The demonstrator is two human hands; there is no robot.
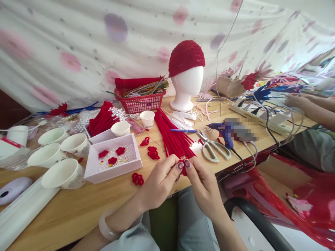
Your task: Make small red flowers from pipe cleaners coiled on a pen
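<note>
My left hand and my right hand meet at the table's front edge. Both pinch a small red chenille-stem piece between thumbs and fingers; its shape is mostly hidden. Just beyond my fingertips lies a bundle of long red chenille stems. Left of my hands are looped red chenille pieces on the wood. White-handled scissors rest to the right, blades partly apart, beside a blue glue gun. A blue pen lies across the stems.
A white box holds pearls and red flowers, with paper cups at its left. Behind stand a red basket and a white foam head in a red cap. A power strip and another person's hand are at right.
</note>
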